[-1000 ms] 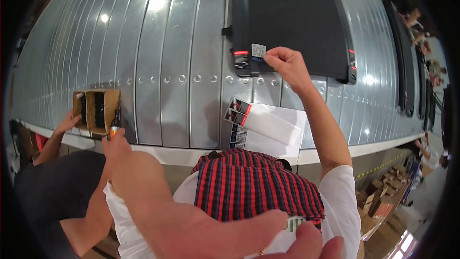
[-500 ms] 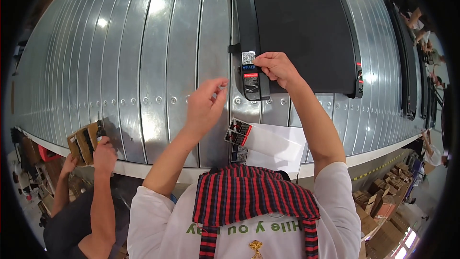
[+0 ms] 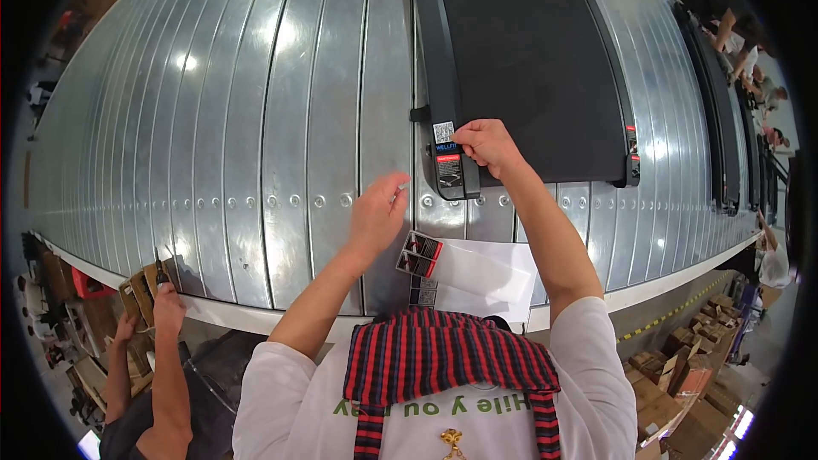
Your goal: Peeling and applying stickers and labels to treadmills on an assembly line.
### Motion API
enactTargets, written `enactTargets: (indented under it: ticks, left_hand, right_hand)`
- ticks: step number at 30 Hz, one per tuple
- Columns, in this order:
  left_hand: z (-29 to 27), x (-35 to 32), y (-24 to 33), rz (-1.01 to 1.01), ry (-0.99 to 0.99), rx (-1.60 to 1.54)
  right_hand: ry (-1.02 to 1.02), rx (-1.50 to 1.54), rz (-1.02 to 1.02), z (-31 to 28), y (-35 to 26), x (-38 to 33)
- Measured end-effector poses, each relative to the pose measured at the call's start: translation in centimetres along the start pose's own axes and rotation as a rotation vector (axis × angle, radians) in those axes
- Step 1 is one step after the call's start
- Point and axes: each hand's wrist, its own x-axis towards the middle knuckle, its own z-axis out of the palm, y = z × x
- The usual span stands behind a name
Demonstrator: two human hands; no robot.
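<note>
A black treadmill deck (image 3: 537, 60) lies on the metal table, with a grey-black side rail (image 3: 434, 51) along its left edge. My right hand (image 3: 492, 150) is over the rail's near end, thumb and forefinger pinched at the right edge of a white square sticker (image 3: 443, 132) with a printed code. Just below it on the rail is a black-and-red warning label (image 3: 448, 172). My left hand (image 3: 379, 215) hovers left of the rail end, its fingers curled together; whatever is between the fingertips is too small to make out.
White label sheets (image 3: 490, 277) and black-and-red labels (image 3: 419, 255) lie near the table's front edge. A co-worker's hands (image 3: 168, 308) hold a tool and brown cardboard at the left. More black decks (image 3: 714, 111) stand far right; cardboard boxes (image 3: 682, 366) are below the table's right side.
The view has shifted, so the deck and both my hands sit lower in the picture. My right fingers stay at the sticker's edge. The co-worker's hand and tool have moved toward the near left.
</note>
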Motion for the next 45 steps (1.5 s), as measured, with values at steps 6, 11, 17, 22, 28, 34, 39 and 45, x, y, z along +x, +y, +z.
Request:
enactTargets:
  ticks: [6,11,17,22,28,34,39,45]
  left_hand:
    - [0.0,0.0,-0.2,0.034,-0.001,0.038]
    - [-0.2,0.1,-0.2,0.032,-0.017,0.012]
    - [-0.2,0.4,-0.4,0.170,0.044,0.102]
    - [0.1,1.1,-0.1,0.262,0.032,0.140]
    - [0.4,1.6,-0.1,0.294,-0.042,0.171]
    - [0.7,2.0,0.2,0.327,-0.064,0.203]
    - [1.0,2.2,0.0,0.367,-0.064,0.217]
    - [1.6,2.2,0.1,0.395,-0.057,0.286]
  right_hand:
    - [0.014,0.002,-0.013,0.1,0.3,0.0]
    - [0.034,0.010,-0.024,0.4,0.1,-0.5]
    - [0.076,-0.007,-0.039,0.8,0.2,-0.4]
    - [0.127,-0.036,-0.079,0.6,0.4,-0.4]
    - [0.117,-0.040,-0.087,0.3,1.0,0.0]
    - [0.090,-0.048,-0.067,0.3,0.9,-0.2]
    - [0.069,-0.054,-0.064,-0.1,1.1,0.0]
    - [0.040,0.000,-0.068,-0.4,1.5,0.5]
